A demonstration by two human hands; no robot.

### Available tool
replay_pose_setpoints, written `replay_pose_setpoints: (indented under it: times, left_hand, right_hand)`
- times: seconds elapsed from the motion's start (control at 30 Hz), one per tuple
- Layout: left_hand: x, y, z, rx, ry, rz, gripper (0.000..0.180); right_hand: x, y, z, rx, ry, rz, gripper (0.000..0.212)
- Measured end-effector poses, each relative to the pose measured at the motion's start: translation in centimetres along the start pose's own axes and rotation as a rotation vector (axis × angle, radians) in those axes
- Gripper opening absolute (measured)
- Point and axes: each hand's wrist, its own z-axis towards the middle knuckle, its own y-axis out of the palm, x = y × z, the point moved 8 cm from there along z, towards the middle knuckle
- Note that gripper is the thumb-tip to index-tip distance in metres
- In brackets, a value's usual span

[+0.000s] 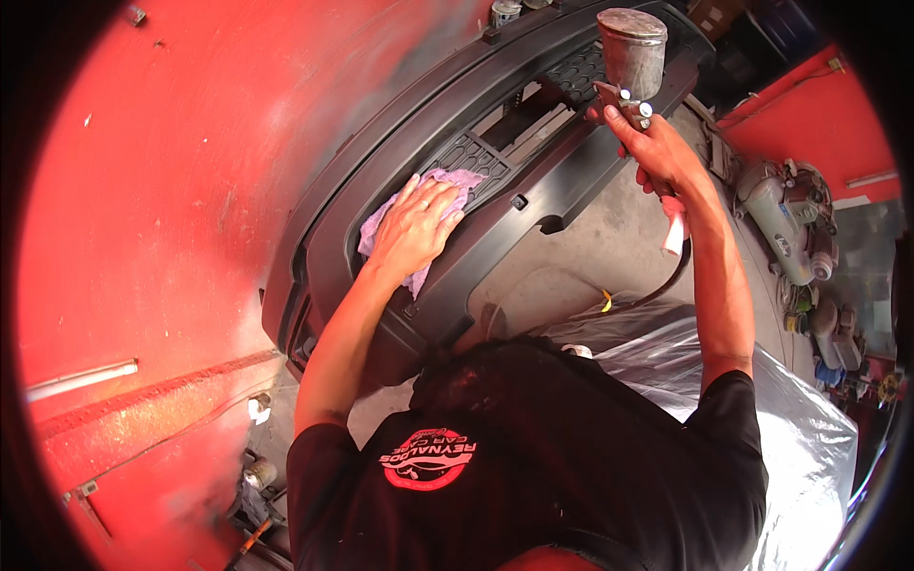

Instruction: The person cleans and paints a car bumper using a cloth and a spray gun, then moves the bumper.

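A black car bumper (328,238) with honeycomb grille inserts stretches diagonally before me. My left hand (419,224) presses a pinkish-purple cloth (465,179) against it beside the lower grille. The fingers lie close together over the cloth, which bunches out past the fingertips and below the wrist. In my right hand (657,147), raised over the bumper's far right part, is a spray gun (633,112). Its paint-spattered metal cup (633,57) stands upright on top. Something white and pink (674,228) is at the handle's lower end, where a black hose (666,285) hangs.
A red wall (181,181) with grey overspray stands at left, near the bumper. Clear plastic sheeting (809,457) covers something at lower right. Further right stands an air compressor tank (783,224). The hose trails across the concrete floor (571,262), near a small yellow piece (606,301).
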Motion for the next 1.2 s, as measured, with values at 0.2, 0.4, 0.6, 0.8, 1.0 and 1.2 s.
replay_pose_setpoints:
  times: [0.2, 0.4, 0.6, 0.8, 1.0, 1.2]
  left_hand:
    - [-0.9, -1.8, -5.0, 0.135, -0.17, -0.043, 0.029]
    - [1.3, -3.6, -8.6, 0.417, -0.077, -0.018, 0.019]
    - [7.5, -6.2, -9.3, 0.601, -0.408, 0.11, 0.026]
    - [7.0, -8.1, -17.1, 0.671, -0.734, 0.229, 0.02]
    - [5.9, -10.3, -27.7, 0.883, -1.082, 0.008, 0.023]
    - [4.7, -11.0, -40.0, 0.906, -1.214, -0.461, 0.031]
  right_hand:
    - [-5.3, 6.7, -3.4, -0.304, -0.077, 0.113, 0.055]
    - [-7.6, 11.4, -5.8, -0.502, -0.241, 0.272, 0.048]
    - [-8.9, 12.0, -8.3, -0.602, -0.341, 0.229, 0.053]
    - [-9.0, 12.8, -8.9, -0.695, -0.361, 0.396, 0.062]
    - [-10.8, 16.9, -16.6, -0.783, -0.339, 0.33, 0.067]
    - [-16.5, 26.6, -25.9, -0.875, -0.288, 0.343, 0.07]
